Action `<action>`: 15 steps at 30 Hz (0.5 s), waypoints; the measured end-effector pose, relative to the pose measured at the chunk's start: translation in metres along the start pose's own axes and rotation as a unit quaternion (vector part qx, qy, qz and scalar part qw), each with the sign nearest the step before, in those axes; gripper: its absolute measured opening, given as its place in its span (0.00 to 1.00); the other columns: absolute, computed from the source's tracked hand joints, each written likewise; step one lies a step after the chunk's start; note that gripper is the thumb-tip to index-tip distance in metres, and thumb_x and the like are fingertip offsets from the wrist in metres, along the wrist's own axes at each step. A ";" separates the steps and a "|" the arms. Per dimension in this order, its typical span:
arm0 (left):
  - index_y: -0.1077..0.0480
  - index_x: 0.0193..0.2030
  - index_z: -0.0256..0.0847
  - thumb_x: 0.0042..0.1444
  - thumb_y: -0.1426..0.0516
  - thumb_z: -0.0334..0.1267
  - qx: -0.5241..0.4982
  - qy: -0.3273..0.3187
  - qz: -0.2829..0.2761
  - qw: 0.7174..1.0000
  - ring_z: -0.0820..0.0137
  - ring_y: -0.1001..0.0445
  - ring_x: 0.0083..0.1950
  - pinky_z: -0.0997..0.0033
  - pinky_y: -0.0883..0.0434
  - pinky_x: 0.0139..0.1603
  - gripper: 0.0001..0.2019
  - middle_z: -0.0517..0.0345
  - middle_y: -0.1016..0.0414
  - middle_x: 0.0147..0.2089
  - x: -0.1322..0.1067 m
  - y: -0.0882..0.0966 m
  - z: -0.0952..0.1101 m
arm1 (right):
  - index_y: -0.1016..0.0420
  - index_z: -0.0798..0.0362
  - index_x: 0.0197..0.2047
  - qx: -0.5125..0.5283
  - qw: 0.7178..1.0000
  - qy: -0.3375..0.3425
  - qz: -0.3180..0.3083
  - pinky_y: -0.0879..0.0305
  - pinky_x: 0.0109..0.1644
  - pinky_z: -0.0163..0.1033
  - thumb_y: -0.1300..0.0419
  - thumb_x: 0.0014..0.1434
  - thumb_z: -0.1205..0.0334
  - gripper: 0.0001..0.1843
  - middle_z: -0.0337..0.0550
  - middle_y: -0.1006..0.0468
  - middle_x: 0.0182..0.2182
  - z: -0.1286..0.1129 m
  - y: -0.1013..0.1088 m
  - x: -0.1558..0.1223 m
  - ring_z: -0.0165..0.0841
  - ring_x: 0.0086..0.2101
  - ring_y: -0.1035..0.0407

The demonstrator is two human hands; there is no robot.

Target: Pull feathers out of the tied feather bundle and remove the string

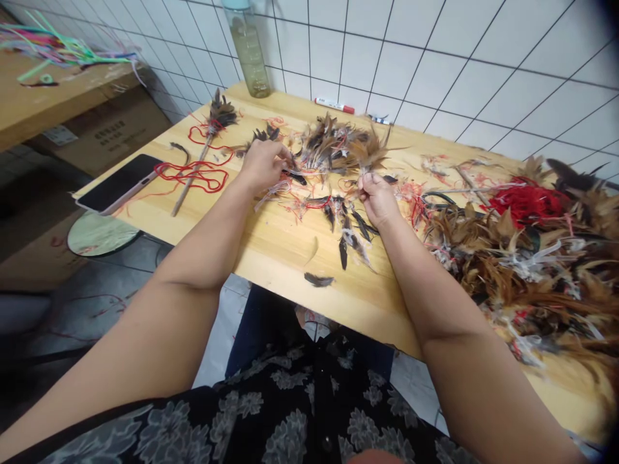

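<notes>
My right hand (378,196) is closed in a pinch at the base of a brown feather bunch (368,153), whose tips fan upward. Over the middle of the table, my left hand (265,164) has its fingers curled beside a dark feather (296,176); what lies between the fingertips is hidden. Behind both hands lies a heap of feather bunches (329,145) tied at their bases. Below and between the hands, black feathers (345,225) and red and white thread scraps are scattered.
At left lie a phone (120,183), red cord (206,177) and a feather-tipped stick (189,177). A water bottle (250,58) and red marker (334,106) stand or lie by the tiled wall. Right are a large feather pile (507,270), red thread (529,201) and dark scissor handles (440,200).
</notes>
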State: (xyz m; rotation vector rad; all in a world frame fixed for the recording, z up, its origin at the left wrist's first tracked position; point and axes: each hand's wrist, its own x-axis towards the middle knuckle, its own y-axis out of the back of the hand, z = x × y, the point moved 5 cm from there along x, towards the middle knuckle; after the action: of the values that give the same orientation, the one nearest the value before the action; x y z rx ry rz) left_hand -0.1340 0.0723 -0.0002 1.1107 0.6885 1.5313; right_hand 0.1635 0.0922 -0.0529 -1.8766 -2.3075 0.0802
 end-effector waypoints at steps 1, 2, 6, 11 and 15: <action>0.18 0.44 0.43 0.65 0.39 0.28 0.006 -0.014 -0.011 1.000 0.52 0.19 0.68 0.48 0.33 0.79 0.08 0.50 0.11 0.59 0.000 -0.001 0.002 | 0.39 0.47 0.29 -0.001 1.000 -0.002 0.000 0.41 0.34 0.36 0.26 0.69 0.34 0.35 0.36 0.34 0.28 0.000 -0.001 0.000 0.30 0.30 0.44; 0.18 0.43 0.43 0.64 0.38 0.30 0.011 -0.024 -0.022 0.999 0.54 0.20 0.68 0.49 0.35 0.79 0.07 0.51 0.11 0.58 0.000 -0.003 0.004 | 0.39 0.47 0.29 -0.003 1.000 -0.003 0.001 0.40 0.34 0.36 0.26 0.69 0.34 0.34 0.36 0.34 0.28 0.001 -0.001 -0.001 0.30 0.30 0.44; 0.22 0.38 0.43 0.66 0.36 0.39 0.010 -0.030 -0.047 0.998 0.60 0.23 0.66 0.50 0.38 0.77 0.06 0.56 0.13 0.47 0.002 -0.011 0.006 | 0.38 0.47 0.29 -0.019 1.000 0.002 0.003 0.38 0.35 0.37 0.26 0.66 0.30 0.36 0.36 0.35 0.28 0.004 -0.002 -0.001 0.30 0.30 0.43; 0.26 0.38 0.42 0.68 0.39 0.30 0.038 -0.027 -0.041 0.998 0.59 0.22 0.66 0.49 0.37 0.78 0.06 0.53 0.15 0.51 0.002 -0.011 0.012 | 0.40 0.48 0.28 -0.019 0.999 0.029 0.000 0.41 0.34 0.36 0.23 0.60 0.26 0.40 0.34 0.36 0.29 0.005 -0.003 0.001 0.27 0.30 0.41; 0.25 0.44 0.45 0.69 0.38 0.30 0.026 -0.030 0.007 0.999 0.50 0.20 0.67 0.47 0.31 0.78 0.04 0.48 0.15 0.56 -0.005 0.000 0.023 | 0.41 0.46 0.31 -0.060 0.998 0.032 -0.005 0.35 0.40 0.37 0.26 0.62 0.25 0.39 0.36 0.36 0.32 0.007 -0.003 0.003 0.31 0.36 0.36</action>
State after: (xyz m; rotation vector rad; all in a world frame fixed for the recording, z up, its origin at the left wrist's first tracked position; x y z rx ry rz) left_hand -0.1133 0.0647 0.0077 1.1983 0.6853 1.4924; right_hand 0.1586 0.0944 -0.0588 -1.8931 -2.3271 -0.1198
